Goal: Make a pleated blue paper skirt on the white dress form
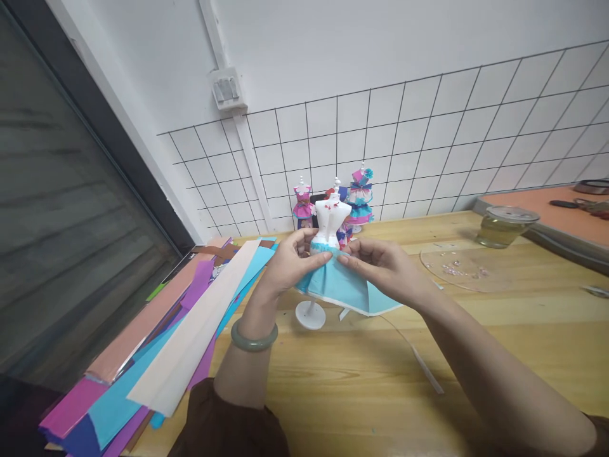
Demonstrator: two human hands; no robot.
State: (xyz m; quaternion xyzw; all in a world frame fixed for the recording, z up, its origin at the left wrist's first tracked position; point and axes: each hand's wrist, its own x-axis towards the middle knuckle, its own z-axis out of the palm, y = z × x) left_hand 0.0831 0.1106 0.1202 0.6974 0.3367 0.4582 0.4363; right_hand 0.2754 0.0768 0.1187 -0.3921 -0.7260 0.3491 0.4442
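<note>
A small white dress form (332,219) stands on a round white base (311,315) in the middle of the table. Round its waist hangs a turquoise crepe paper skirt (345,285) with a pale lower edge, gathered at the top. My left hand (295,257) pinches the paper at the left of the waist, thumb in front. At the right of the waist my right hand (385,266) also grips the paper between thumb and fingers. Beyond my right hand the loose end of the paper spreads to the right. The fingers behind the form are partly hidden.
Colored crepe paper sheets (190,330) are stacked at the left. Dressed miniature forms (361,197) stand behind. To the right are a round clear dish (461,271) with small beads, a lidded cup (505,227) and an orange mat (556,212). A thin strip (425,371) lies in front.
</note>
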